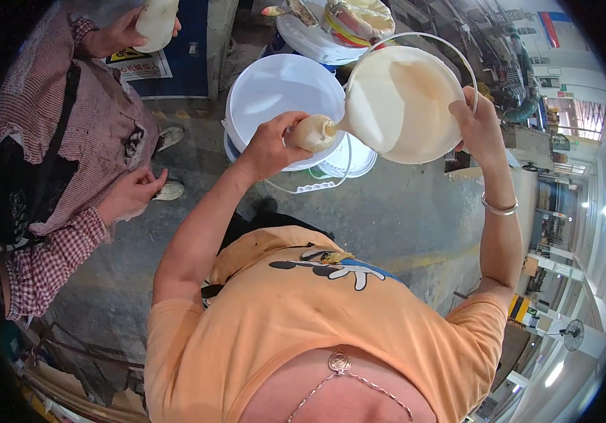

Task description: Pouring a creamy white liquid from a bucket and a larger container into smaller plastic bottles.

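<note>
My left hand [269, 146] is wrapped round a small cream-coloured plastic bottle [310, 135], its open mouth turned to the right. Against that mouth comes the lip of a white bucket [407, 106], tilted to the left, with a pale creamy liquid inside. My right hand [481, 128] grips this bucket by its right rim, and its wire handle [451, 41] arches above. Some liquid seems to run from the lip into the bottle. Beneath the bottle stands a larger white bucket [241, 106], its handle hanging down at the front. The bottle's contents are hidden.
On the left stands a person in a checked garment [70, 162], one hand holding a whitish bottle [156, 27]. Behind the buckets sit a white lidded tub [296, 35] and an opened bag [363, 20]. Another white pail [359, 156] is on the floor. Machinery lines the right.
</note>
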A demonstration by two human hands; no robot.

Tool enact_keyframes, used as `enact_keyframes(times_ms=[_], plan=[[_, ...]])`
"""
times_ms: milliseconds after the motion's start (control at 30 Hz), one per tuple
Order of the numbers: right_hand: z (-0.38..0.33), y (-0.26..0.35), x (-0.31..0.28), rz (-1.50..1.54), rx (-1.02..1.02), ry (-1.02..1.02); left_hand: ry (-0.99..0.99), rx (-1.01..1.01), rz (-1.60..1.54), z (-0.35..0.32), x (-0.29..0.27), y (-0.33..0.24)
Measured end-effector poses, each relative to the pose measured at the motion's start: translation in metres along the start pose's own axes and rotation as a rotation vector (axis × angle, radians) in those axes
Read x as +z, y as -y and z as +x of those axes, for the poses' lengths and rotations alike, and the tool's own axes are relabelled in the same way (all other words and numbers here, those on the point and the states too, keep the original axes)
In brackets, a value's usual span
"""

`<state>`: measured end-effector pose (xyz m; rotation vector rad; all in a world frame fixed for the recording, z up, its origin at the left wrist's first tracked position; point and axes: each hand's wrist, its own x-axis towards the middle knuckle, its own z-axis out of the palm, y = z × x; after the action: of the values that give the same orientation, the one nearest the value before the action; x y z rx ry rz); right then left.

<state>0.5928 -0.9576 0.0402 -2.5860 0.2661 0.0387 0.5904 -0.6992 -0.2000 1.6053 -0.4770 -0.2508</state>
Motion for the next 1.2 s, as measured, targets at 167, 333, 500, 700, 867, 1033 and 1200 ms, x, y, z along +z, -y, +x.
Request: enact_keyframes(times_ms=[167,333,500,700,867,1033,1200], plan=[[-0.001,0.001,-0.003,-0.014,-0.020,0.006,-0.004,0.008,0.004,-0.001,0.001,0.001],[-0.001,-0.001,-0.003,-0.003,-0.021,0.003,0.002,-0.002,0.000,-0.001,0.001,-0.001],[-0.002,0.000,-0.003,-0.024,-0.018,-0.005,0.004,0.012,-0.019,-0.002,0.002,0.003],[-0.002,-0.002,-0.004,-0.018,-0.023,0.002,0.084,-0.046,0.012,-0.001,-0.002,-0.006],[-0.004,0.001,-0.004,-0.013,-0.023,0.000,0.009,0.021,-0.011,-0.002,0.002,-0.001],[-0.006,0.003,-0.005,-0.042,-0.012,-0.006,0.007,0.030,-0.022,-0.003,0.002,-0.004],[-0.008,0.002,-0.006,-0.029,-0.020,0.004,0.086,-0.045,-0.017,-0.004,0.001,-0.009]])
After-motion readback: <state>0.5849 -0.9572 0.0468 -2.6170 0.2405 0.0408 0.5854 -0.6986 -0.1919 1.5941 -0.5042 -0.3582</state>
